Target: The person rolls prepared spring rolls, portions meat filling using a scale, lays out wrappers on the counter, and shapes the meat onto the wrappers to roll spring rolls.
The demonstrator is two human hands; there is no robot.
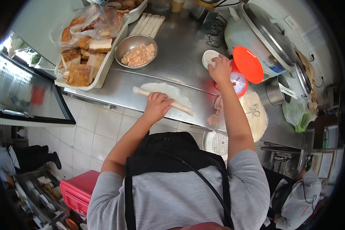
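Observation:
A long pale filled roll [184,108] lies slantwise across a thin white wrapper sheet [166,89] on the steel counter. My left hand [159,105] is closed over the middle of this roll, fingers curled across its top. At the right, my right hand [220,70] reaches to a small white bowl [208,57], its slightly spread fingers at the near right rim; whether the fingertips dip inside is hidden. Pinkish filling fills a metal bowl [127,43] to the left. Behind that bowl, several finished rolls [147,25] lie side by side.
A white basket [99,81] of browned meat blocks stands left. Beside my right forearm are a red scale [238,84] with an orange pan [248,64] and a bagged stack of wrappers [255,115]. A large lidded cooker [253,34] is behind. Other people are at both sides.

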